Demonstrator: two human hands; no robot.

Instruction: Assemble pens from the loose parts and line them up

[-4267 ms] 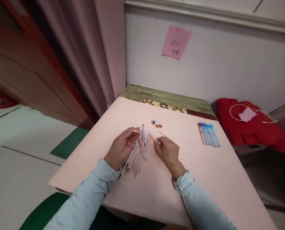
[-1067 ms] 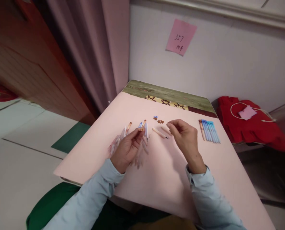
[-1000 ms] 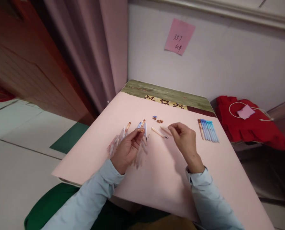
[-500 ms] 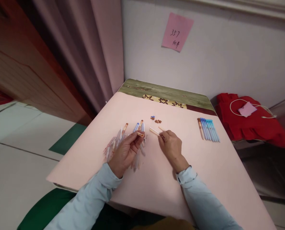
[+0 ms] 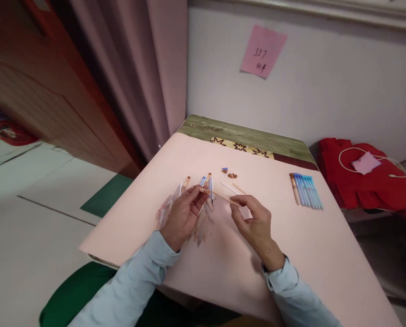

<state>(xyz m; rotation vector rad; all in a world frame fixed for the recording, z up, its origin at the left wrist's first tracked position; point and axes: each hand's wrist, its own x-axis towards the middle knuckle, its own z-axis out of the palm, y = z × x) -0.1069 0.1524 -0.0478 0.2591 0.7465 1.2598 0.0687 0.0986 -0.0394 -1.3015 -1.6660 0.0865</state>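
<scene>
My left hand (image 5: 182, 213) pinches an orange-brown pen barrel (image 5: 203, 190), its open end facing right. Between thumb and fingertips, my right hand (image 5: 255, 220) holds a thin tan pen refill (image 5: 223, 197). The refill's left tip is close to the barrel's open end; whether they touch I cannot tell. Just beyond my right hand lie a white refill (image 5: 228, 186) and another thin tan refill (image 5: 238, 188). Around and partly behind my left hand spreads a pile of clear and coloured pen parts (image 5: 199, 229).
Finished-looking pens (image 5: 305, 190) lie in a neat row at the right, one brown, the others blue. Small brown pieces (image 5: 233, 175) and blue-brown pieces (image 5: 225, 170) sit beyond my hands. A red cloth (image 5: 339, 181) lies beside the table's (image 5: 291, 245) right edge; a wall stands behind.
My right hand has lifted one tan refill and brought it left-end-first toward the barrel. My left hand still holds the barrel. The whole view has shifted slightly.
</scene>
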